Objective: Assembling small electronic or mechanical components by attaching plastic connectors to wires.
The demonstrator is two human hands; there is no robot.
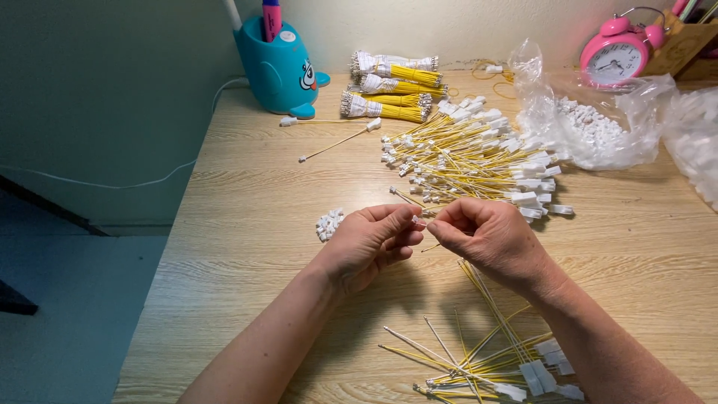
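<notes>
Under both hands — table: pale wood-grain table [247, 224], it runs off the bottom and right edges so I can't see all of it.
Far right of the hands — bags: clear plastic bag [598, 123] full of small white connector housings, plus a second bag [699, 142] cut off by the frame edge.
Just beyond the fingertips — big pile: finished yellow wires [471, 161] with white plugs on the ends, fanned out loose and nearly touching the hands.
Further back — bundles: tied bundles of yellow wire [393, 90], stacked beside a blue cartoon pen holder [277, 67]; a pink alarm clock [617, 52] sits off in the far right corner.
Near side of the right wrist — small pile: loose yellow wires [486, 359], a few with white plugs, partly under the forearm.
Left hand: left hand [370, 243] is curled, thumb and fingers pinched on a tiny white housing [416, 221].
Right hand: right hand [486, 236] is pinched too, gripping the end of one yellow wire [431, 247], fingertips meeting the left's.
Just left of the left hand — spares: little heap of white housings [329, 223], not touched.
Step in hand: looks to me like the wire terminal is being lined up with the housing, not seated yet as far as I can judge.
Next move calls for: a straight, steady push with the terminal turned the right way, I'd guess.
Hard to see: the actual joint is buried between the fingertips, so whether the terminal is in or just at the mouth, can't tell. Most of that wire's length is hidden by the right hand too.
</notes>
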